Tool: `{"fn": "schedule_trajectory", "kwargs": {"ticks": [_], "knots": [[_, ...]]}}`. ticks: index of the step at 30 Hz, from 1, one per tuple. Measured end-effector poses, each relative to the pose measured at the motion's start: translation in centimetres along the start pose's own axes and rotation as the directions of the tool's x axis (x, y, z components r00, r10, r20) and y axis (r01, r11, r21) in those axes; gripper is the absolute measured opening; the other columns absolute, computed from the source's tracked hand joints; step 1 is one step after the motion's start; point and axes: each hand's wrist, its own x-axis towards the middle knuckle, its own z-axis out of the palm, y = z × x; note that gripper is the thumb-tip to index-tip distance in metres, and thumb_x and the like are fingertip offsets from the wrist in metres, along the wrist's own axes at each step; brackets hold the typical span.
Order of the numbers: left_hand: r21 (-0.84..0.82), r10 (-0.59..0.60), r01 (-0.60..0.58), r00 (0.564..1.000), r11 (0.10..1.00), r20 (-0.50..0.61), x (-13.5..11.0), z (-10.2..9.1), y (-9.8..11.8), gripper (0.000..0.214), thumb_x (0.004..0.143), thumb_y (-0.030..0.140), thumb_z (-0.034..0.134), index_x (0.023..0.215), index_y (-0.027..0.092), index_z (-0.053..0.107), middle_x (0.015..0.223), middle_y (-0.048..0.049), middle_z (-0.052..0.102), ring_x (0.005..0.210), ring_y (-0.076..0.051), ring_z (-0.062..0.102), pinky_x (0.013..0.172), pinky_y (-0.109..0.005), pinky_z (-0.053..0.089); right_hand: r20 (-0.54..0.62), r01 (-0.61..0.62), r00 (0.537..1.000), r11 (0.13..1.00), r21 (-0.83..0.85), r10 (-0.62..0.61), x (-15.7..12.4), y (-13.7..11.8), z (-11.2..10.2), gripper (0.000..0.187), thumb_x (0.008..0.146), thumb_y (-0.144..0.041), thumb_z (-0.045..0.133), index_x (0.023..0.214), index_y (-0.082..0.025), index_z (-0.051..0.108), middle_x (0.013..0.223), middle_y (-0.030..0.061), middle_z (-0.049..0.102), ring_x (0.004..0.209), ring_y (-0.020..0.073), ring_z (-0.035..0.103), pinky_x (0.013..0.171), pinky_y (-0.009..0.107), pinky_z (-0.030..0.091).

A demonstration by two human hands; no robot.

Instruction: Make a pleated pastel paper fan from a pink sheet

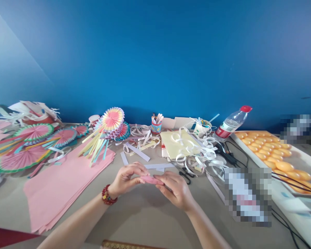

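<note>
A small folded strip of pink paper (150, 179) is pinched between my two hands above the grey table. My left hand (126, 178), with a red bead bracelet on its wrist, grips the strip's left end between thumb and fingers. The right end sits in the closed fingers of my right hand (175, 188), which hide part of it. Just beyond the hands lie pale lilac paper strips (159, 166). Black-handled scissors (186, 175), partly covered by paper curls, rest beside my right hand.
Pink sheets (67, 186) are stacked at left, near pleated paper rosettes (113, 119). White paper curls (184, 155) cover yellow sheets (180, 143). A plastic bottle (229, 124), a pen cup (156, 126), black cables (287, 221) and a tray of orange balloon-like shapes (305, 159) stand around.
</note>
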Motion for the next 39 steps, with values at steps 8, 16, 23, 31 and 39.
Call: {"fn": "schedule_trajectory", "kwargs": {"ticks": [8,16,23,31,39], "knots": [[0.004,-0.008,0.008,1.000,1.000,0.014,0.3,-0.2,-0.2,0.015,0.085,0.028,0.069,0.094,0.017,0.068,0.087,-0.0108,0.072,0.088,-0.023,0.068,0.081,-0.040,0.053,0.023,-0.037,0.999,0.998,-0.046,0.038,-0.1,0.5,-0.2,0.011,0.092,-0.026,0.057,0.085,-0.019,0.062,0.071,0.0021,0.062,0.066,0.0142,0.052,0.062,0.025,0.037],[-0.034,-0.050,0.052,0.998,0.998,0.044,0.2,-0.5,-0.9,0.017,0.083,0.029,0.071,0.092,0.015,0.068,0.089,-0.0114,0.073,0.089,-0.022,0.067,0.082,-0.037,0.053,0.095,-0.008,0.995,0.998,-0.055,0.013,0.1,0.3,0.0,0.026,0.097,-0.022,0.045,0.072,-0.018,0.053,0.066,0.0012,0.055,0.063,0.0131,0.045,0.059,0.025,0.033],[-0.112,-0.144,0.148,0.989,0.983,0.042,0.1,-0.4,-0.7,0.019,0.080,0.029,0.074,0.093,0.016,0.069,0.091,-0.0114,0.072,0.089,-0.023,0.067,0.083,-0.039,0.052,0.080,0.044,0.996,0.999,-0.015,-0.042,0.0,0.0,0.1,0.022,0.095,-0.016,0.046,0.075,-0.019,0.054,0.068,0.0020,0.056,0.064,0.0140,0.047,0.061,0.026,0.037],[-0.435,-0.260,0.268,0.962,0.860,0.079,-0.5,0.2,-1.7,0.058,0.071,0.031,0.082,0.123,0.019,0.061,0.124,-0.0158,0.060,0.115,-0.029,0.056,0.101,-0.044,0.042,0.038,0.047,0.998,0.991,-0.122,-0.042,-0.1,0.3,0.2,0.023,0.093,-0.015,0.049,0.071,-0.019,0.053,0.064,0.0008,0.051,0.062,0.0146,0.045,0.058,0.027,0.036],[-0.562,-0.341,0.385,0.921,0.732,0.187,-0.4,1.1,-0.8,0.078,0.069,0.029,0.084,0.138,0.027,0.049,0.140,-0.0142,0.050,0.126,-0.029,0.049,0.104,-0.043,0.040,-0.066,0.078,0.994,0.984,-0.160,-0.090,0.0,0.0,0.4,0.022,0.092,-0.010,0.049,0.072,-0.019,0.054,0.063,0.0011,0.052,0.061,0.0139,0.045,0.056,0.026,0.036]]}}
